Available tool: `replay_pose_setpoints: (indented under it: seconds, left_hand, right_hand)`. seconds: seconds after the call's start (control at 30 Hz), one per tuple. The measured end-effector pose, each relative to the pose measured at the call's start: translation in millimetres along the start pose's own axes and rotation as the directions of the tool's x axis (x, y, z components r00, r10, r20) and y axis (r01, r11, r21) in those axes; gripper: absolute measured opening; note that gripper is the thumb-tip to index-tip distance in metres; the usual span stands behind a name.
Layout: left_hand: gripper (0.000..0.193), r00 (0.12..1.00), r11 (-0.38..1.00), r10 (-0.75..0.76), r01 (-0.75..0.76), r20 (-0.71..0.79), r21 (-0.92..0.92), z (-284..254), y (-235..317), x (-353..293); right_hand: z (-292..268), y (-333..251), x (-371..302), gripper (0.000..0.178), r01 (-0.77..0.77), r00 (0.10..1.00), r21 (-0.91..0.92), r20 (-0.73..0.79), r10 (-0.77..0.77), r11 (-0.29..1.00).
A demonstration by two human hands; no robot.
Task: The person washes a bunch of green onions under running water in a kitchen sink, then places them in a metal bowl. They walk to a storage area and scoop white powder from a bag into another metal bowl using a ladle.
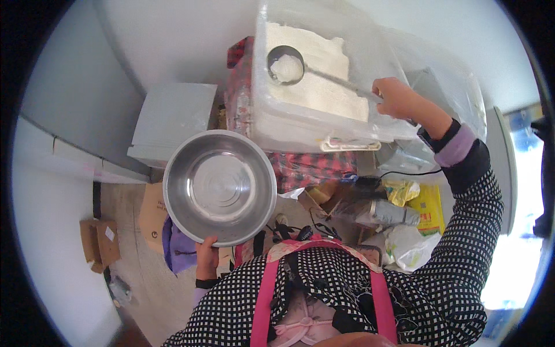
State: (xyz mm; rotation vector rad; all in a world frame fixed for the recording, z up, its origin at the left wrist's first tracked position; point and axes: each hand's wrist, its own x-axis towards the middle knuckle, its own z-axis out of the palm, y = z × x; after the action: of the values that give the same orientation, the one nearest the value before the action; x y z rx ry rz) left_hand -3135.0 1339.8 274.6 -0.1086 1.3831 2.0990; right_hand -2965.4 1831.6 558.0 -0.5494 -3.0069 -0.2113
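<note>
My left hand [206, 257] grips the near rim of an empty steel bowl [219, 186], held level in front of my chest. My right hand [394, 98] reaches up and forward, shut on the long handle of a metal scoop [286, 65]. The scoop's round cup holds white flour and rests on the flour surface inside a clear plastic bin [300, 124]. The bin is lined with a thin transparent bag [439, 87] that drapes over its right side.
The bin stands on a stack covered in red checked cloth [309, 168]. A grey box [173, 118] sits to the left. Yellow and foil packets [425, 205], a white bag and cables lie on the floor at right; flattened cardboard [99, 243] lies at left.
</note>
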Motion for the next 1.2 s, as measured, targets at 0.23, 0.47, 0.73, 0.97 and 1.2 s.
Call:
replay_pose_setpoints:
  seconds: [0.23,0.47,0.73,0.97,1.2]
  left_hand:
    - [0.055,1.000,0.997,-0.015,0.017,0.027,-0.069,-0.9,2.5,-10.2]
    - [0.054,0.999,0.995,-0.035,0.036,0.006,-0.097,-44.6,14.9,12.8]
    - [0.043,0.961,0.986,-0.166,0.166,0.223,0.019,-10.7,8.1,49.5]
    - [0.009,0.894,0.904,-0.400,0.347,0.204,0.252,101.0,-13.8,74.1]
    - [0.032,0.744,0.843,-0.520,0.368,0.420,0.392,168.9,-4.8,105.3]
  right_hand:
    - [-7.6,17.0,-32.5,0.012,-0.292,0.956,-0.197,-0.091,0.279,0.936]
    - [21.1,-42.1,3.7,0.017,-0.107,0.958,0.148,-0.250,0.142,0.983]
    - [13.5,-46.3,-97.0,0.013,-0.323,0.905,0.918,0.229,0.360,0.228]
    - [55.6,-44.9,-235.8,0.011,-0.388,0.744,0.913,0.389,0.544,-0.122]
    - [80.8,-126.4,-325.1,0.009,-0.324,0.263,0.867,0.467,0.844,-0.379]
